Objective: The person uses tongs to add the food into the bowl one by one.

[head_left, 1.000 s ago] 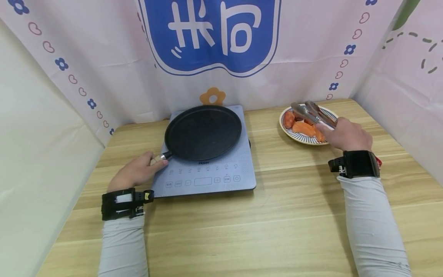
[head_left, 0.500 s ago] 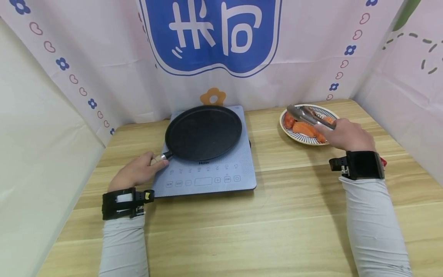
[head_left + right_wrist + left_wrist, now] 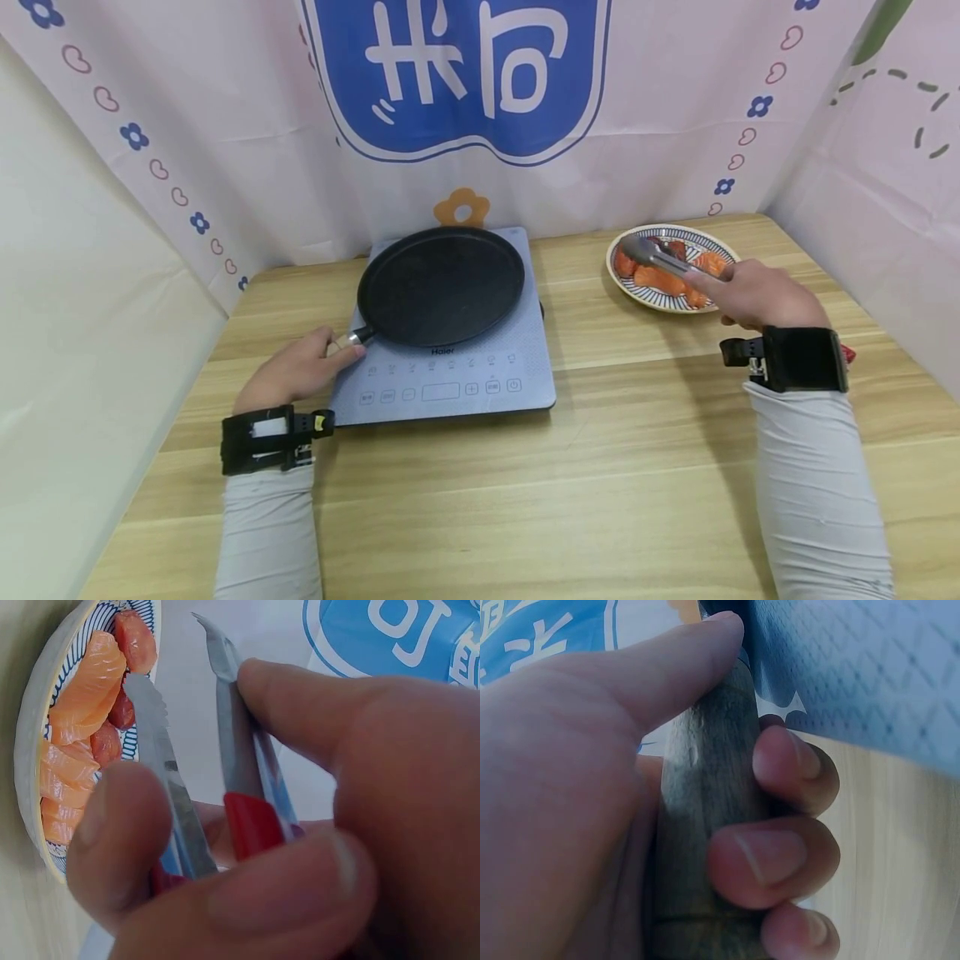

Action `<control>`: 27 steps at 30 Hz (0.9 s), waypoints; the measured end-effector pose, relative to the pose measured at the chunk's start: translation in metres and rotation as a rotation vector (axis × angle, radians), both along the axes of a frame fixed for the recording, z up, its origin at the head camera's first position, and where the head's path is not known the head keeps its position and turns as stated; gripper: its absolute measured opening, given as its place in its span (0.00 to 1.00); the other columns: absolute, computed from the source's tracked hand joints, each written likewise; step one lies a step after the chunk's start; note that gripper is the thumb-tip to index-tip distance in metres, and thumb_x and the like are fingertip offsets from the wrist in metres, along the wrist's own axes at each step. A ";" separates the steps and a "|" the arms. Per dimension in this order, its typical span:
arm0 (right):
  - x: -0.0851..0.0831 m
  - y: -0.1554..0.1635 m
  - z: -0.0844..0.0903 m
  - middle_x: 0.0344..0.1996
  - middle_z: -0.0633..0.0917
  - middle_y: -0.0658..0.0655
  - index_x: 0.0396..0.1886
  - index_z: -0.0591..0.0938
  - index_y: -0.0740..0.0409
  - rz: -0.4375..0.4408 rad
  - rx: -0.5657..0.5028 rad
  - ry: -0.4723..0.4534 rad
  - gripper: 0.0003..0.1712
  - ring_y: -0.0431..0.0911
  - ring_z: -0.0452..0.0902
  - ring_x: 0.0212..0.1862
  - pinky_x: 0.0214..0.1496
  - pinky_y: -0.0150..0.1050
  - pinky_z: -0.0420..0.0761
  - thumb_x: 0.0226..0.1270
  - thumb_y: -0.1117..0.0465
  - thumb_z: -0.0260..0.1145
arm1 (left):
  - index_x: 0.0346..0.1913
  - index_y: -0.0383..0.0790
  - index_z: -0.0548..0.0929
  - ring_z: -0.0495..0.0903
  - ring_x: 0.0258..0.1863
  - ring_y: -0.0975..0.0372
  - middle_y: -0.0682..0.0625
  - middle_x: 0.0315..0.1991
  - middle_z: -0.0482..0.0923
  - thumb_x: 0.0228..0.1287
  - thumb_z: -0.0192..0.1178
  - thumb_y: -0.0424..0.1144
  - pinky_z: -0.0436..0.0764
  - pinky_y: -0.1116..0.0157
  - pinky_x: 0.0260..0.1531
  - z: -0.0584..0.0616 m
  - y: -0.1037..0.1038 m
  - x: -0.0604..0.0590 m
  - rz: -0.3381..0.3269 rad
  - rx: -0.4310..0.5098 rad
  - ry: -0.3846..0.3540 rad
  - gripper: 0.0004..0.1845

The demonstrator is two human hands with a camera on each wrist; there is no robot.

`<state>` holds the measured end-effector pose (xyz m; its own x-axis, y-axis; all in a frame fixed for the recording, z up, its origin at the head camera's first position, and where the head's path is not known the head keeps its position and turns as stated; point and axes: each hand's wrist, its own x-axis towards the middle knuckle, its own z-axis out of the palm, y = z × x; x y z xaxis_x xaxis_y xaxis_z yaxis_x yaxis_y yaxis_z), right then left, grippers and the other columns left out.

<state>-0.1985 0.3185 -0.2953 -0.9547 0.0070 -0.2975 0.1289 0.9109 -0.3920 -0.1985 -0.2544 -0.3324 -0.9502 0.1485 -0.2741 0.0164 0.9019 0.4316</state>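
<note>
My left hand (image 3: 296,367) grips the wooden handle (image 3: 712,772) of a flat black frying pan (image 3: 442,287), its fingers curled round and the thumb lying along the top. The pan sits on a grey induction cooker (image 3: 517,379). At the right, my right hand (image 3: 768,296) holds metal tongs (image 3: 662,257) over a patterned plate (image 3: 651,302). The tong arms stand apart in the right wrist view, with nothing between their tips. Orange salmon pieces (image 3: 90,690) and reddish sausage-like pieces (image 3: 136,643) lie on the plate. Red grips (image 3: 251,821) show on the tongs between my fingers.
A wooden table (image 3: 480,508) carries the cooker and the plate. Close behind them hangs a printed white curtain (image 3: 262,183), with a pale wall (image 3: 82,350) along the left side. Touch buttons (image 3: 442,392) line the cooker's near edge.
The tongs have turned and come lower over the plate, their arms now overlapping in the head view. My right hand has shifted slightly right. The left hand and pan stay still.
</note>
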 end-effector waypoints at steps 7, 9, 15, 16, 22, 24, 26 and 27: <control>-0.001 -0.003 -0.001 0.32 0.86 0.59 0.42 0.79 0.67 0.010 0.014 -0.001 0.50 0.54 0.80 0.34 0.34 0.43 0.72 0.77 0.22 0.40 | 0.49 0.34 0.71 0.74 0.31 0.56 0.46 0.32 0.71 0.82 0.49 0.61 0.71 0.62 0.28 0.001 0.000 0.001 -0.004 0.001 0.002 0.28; -0.001 -0.004 -0.001 0.30 0.85 0.58 0.38 0.79 0.65 0.009 0.014 -0.004 0.49 0.54 0.79 0.33 0.34 0.43 0.72 0.77 0.22 0.40 | 0.49 0.34 0.71 0.74 0.31 0.56 0.46 0.32 0.72 0.81 0.50 0.61 0.72 0.62 0.29 0.001 0.001 0.001 -0.002 0.001 0.000 0.28; 0.000 -0.004 0.001 0.25 0.80 0.56 0.38 0.78 0.65 0.018 0.026 -0.030 0.49 0.52 0.76 0.30 0.33 0.44 0.71 0.79 0.24 0.37 | 0.50 0.35 0.71 0.74 0.32 0.56 0.46 0.33 0.72 0.81 0.50 0.61 0.72 0.62 0.29 0.003 0.002 0.001 0.004 -0.003 -0.005 0.28; 0.000 -0.004 0.002 0.25 0.80 0.56 0.38 0.78 0.66 0.020 0.032 -0.037 0.49 0.52 0.76 0.29 0.33 0.44 0.71 0.79 0.23 0.36 | 0.50 0.34 0.71 0.74 0.32 0.56 0.46 0.33 0.72 0.82 0.49 0.61 0.72 0.62 0.29 0.003 0.001 0.000 0.001 -0.004 -0.005 0.28; 0.000 -0.006 0.003 0.24 0.79 0.56 0.29 0.77 0.61 0.014 0.060 -0.051 0.49 0.50 0.74 0.27 0.32 0.44 0.70 0.78 0.22 0.35 | 0.49 0.34 0.71 0.74 0.33 0.55 0.45 0.34 0.71 0.82 0.48 0.62 0.73 0.61 0.29 0.001 -0.001 -0.003 -0.017 0.000 -0.001 0.29; -0.002 -0.007 0.002 0.22 0.78 0.55 0.26 0.76 0.59 -0.001 0.059 -0.047 0.49 0.50 0.73 0.26 0.31 0.43 0.70 0.77 0.21 0.35 | 0.49 0.34 0.71 0.74 0.33 0.55 0.45 0.34 0.72 0.82 0.48 0.62 0.73 0.61 0.29 0.001 -0.002 -0.003 -0.014 0.001 -0.002 0.29; -0.003 -0.009 -0.001 0.20 0.76 0.53 0.25 0.75 0.58 -0.016 0.060 -0.046 0.48 0.49 0.72 0.25 0.31 0.43 0.69 0.77 0.21 0.34 | 0.49 0.34 0.71 0.74 0.33 0.55 0.45 0.34 0.72 0.82 0.48 0.62 0.73 0.61 0.29 0.000 -0.001 -0.002 -0.012 0.000 -0.001 0.29; -0.004 -0.010 -0.002 0.20 0.76 0.54 0.25 0.75 0.58 -0.022 0.064 -0.040 0.49 0.50 0.73 0.26 0.31 0.44 0.70 0.76 0.21 0.34 | 0.49 0.34 0.71 0.74 0.33 0.55 0.45 0.35 0.72 0.82 0.48 0.62 0.73 0.61 0.29 0.000 -0.001 -0.002 -0.010 0.000 -0.002 0.29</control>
<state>-0.2025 0.3083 -0.2972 -0.9415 0.0482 -0.3335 0.1636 0.9306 -0.3274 -0.2001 -0.2557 -0.3328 -0.9479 0.1583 -0.2764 0.0246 0.9016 0.4318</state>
